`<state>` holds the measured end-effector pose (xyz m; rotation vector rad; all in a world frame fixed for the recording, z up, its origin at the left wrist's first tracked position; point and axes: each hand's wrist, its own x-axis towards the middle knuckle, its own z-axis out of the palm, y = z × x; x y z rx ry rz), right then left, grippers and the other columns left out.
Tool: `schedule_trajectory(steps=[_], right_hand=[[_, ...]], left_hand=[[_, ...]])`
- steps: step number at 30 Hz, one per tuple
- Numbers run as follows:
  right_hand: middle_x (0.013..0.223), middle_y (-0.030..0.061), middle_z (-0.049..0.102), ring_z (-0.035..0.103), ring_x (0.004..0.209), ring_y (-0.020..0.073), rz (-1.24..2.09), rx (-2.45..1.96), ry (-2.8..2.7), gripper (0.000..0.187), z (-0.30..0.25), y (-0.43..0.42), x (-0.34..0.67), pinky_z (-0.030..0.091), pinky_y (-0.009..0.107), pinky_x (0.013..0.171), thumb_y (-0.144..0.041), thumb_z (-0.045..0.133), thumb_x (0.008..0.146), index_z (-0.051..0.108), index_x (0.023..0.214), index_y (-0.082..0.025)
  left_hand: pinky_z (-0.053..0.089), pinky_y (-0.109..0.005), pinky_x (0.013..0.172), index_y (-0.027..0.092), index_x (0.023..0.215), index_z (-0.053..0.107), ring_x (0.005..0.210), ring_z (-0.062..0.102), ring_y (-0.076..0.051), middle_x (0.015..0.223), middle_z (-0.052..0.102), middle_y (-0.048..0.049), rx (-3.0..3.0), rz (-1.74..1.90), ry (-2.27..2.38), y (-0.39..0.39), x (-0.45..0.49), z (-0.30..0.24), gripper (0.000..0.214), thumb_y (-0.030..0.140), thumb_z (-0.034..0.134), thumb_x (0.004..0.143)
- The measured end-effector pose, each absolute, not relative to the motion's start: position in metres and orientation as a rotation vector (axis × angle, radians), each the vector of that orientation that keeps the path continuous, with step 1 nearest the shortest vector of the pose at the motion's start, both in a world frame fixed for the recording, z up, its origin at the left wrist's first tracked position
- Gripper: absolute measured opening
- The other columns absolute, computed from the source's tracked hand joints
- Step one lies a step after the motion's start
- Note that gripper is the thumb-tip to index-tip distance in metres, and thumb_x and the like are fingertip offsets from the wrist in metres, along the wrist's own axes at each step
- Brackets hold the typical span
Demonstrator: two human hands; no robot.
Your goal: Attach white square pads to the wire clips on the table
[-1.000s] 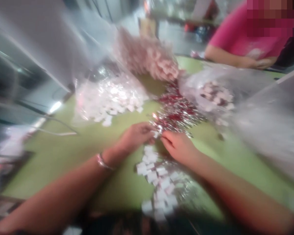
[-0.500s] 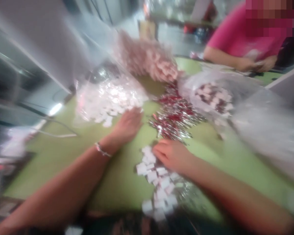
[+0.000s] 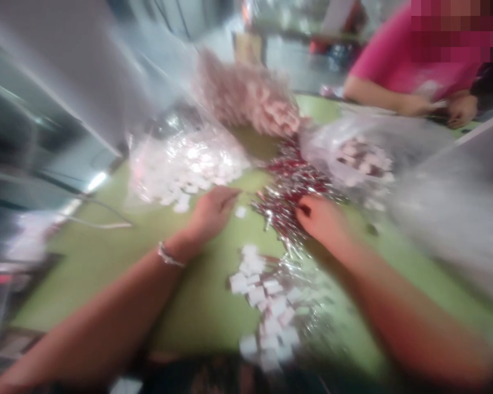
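My left hand (image 3: 214, 212) is pinched, its fingertips together just right of a pile of small white pieces (image 3: 197, 164). Whatever is between them is too blurred to make out. A single white square piece (image 3: 241, 212) lies on the table below those fingertips. At the right edge of a heap of thin red and silver sticks (image 3: 290, 191), my right hand (image 3: 322, 216) has its thumb and forefinger curled together. What it grips is hidden. Nearer to me, a scattered row of white square pieces (image 3: 271, 306) lies beside more silvery sticks (image 3: 316, 306).
Pink bundled pieces (image 3: 254, 104) stand behind the stick heap on the green table (image 3: 197, 306). To the right is a clear plastic bag (image 3: 320, 148) with pale pieces. Across the table, a person in a pink shirt (image 3: 386, 60) works with both hands (image 3: 462, 109).
My right hand has moved away and to the right, from the near white pieces to the stick heap. My left hand has drawn slightly back, and a white piece now shows below it.
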<state>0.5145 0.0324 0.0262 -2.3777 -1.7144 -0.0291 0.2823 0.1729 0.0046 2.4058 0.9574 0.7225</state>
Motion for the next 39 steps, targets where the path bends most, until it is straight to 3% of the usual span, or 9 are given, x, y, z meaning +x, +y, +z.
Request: schedule_trajectory(steps=[4, 7, 11, 14, 19, 26, 32, 39], right_hand=[[0.089, 0.0054, 0.066, 0.055, 0.066, 0.0169, -0.057, -2.358, -1.685, 0.016, 0.038, 0.028, 0.514, 0.032, 0.030, 0.058, -0.023, 0.052, 0.085, 0.068, 0.082, -0.021], [0.086, 0.0052, 0.067, 0.056, 0.067, 0.0172, -0.082, -2.319, -1.690, 0.014, 0.045, 0.026, 0.510, 0.033, 0.030, 0.059, -0.022, 0.053, 0.085, 0.067, 0.082, -0.020], [0.074, 0.0015, 0.068, 0.056, 0.061, 0.0154, 0.141, -2.224, -1.756, 0.013, 0.045, 0.023, 0.497, 0.035, 0.028, 0.058, -0.021, 0.053, 0.085, 0.066, 0.085, -0.021], [0.078, 0.0015, 0.070, 0.059, 0.065, 0.0156, 0.248, -2.145, -1.792, 0.015, 0.043, 0.019, 0.489, 0.038, 0.027, 0.062, -0.018, 0.053, 0.084, 0.066, 0.088, -0.021], [0.083, 0.0013, 0.072, 0.060, 0.066, 0.0137, 0.472, -1.980, -1.688, 0.017, 0.043, 0.016, 0.483, 0.041, 0.025, 0.062, -0.027, 0.053, 0.088, 0.068, 0.084, -0.022], [0.060, -0.0030, 0.062, 0.053, 0.056, 0.0108, 0.865, -1.900, -1.524, 0.020, 0.052, 0.012, 0.467, 0.040, 0.023, 0.056, -0.024, 0.054, 0.084, 0.062, 0.066, -0.020], [0.065, -0.0029, 0.063, 0.052, 0.060, 0.0103, 0.870, -1.827, -1.619, 0.020, 0.048, 0.009, 0.461, 0.038, 0.022, 0.057, -0.025, 0.052, 0.085, 0.061, 0.068, -0.019], [0.063, -0.0028, 0.063, 0.051, 0.057, 0.0096, 0.674, -1.866, -1.634, 0.019, 0.045, 0.011, 0.468, 0.037, 0.021, 0.056, -0.023, 0.051, 0.085, 0.060, 0.069, -0.019]], left_hand=[[0.047, -0.038, 0.097, 0.013, 0.119, 0.065, 0.106, 0.059, -0.023, 0.115, 0.064, -0.0125, 2.524, 0.585, 0.838, 0.171, 0.283, 0.014, 0.037, 0.030, 0.047, 0.092], [0.048, -0.039, 0.095, 0.015, 0.107, 0.070, 0.102, 0.059, -0.024, 0.107, 0.065, -0.0118, 2.641, 0.401, 0.669, 0.166, 0.284, 0.016, 0.031, 0.033, 0.052, 0.090], [0.050, -0.037, 0.087, 0.015, 0.096, 0.071, 0.092, 0.061, -0.021, 0.097, 0.066, -0.0105, 2.688, 0.407, 0.517, 0.161, 0.283, 0.006, 0.024, 0.020, 0.048, 0.091], [0.050, -0.036, 0.085, 0.015, 0.092, 0.071, 0.087, 0.061, -0.020, 0.091, 0.068, -0.0094, 2.657, 0.494, 0.539, 0.158, 0.281, 0.003, 0.023, 0.018, 0.048, 0.090], [0.049, -0.027, 0.068, 0.021, 0.118, 0.068, 0.074, 0.060, -0.015, 0.097, 0.071, -0.0052, 2.131, 0.578, 0.840, 0.152, 0.281, 0.019, 0.035, 0.028, 0.062, 0.084], [0.042, -0.021, 0.055, 0.013, 0.095, 0.074, 0.056, 0.052, -0.008, 0.069, 0.066, -0.0031, 1.269, 0.456, 0.837, 0.143, 0.288, 0.020, 0.032, 0.033, 0.077, 0.071], [0.045, -0.019, 0.056, 0.010, 0.081, 0.073, 0.057, 0.058, -0.009, 0.066, 0.065, -0.0032, 1.004, 0.438, 0.758, 0.137, 0.292, 0.020, 0.034, 0.032, 0.086, 0.059], [0.047, -0.017, 0.055, 0.012, 0.097, 0.073, 0.057, 0.060, -0.007, 0.070, 0.069, -0.0030, 1.017, 0.394, 0.724, 0.135, 0.291, 0.020, 0.039, 0.030, 0.084, 0.064]])
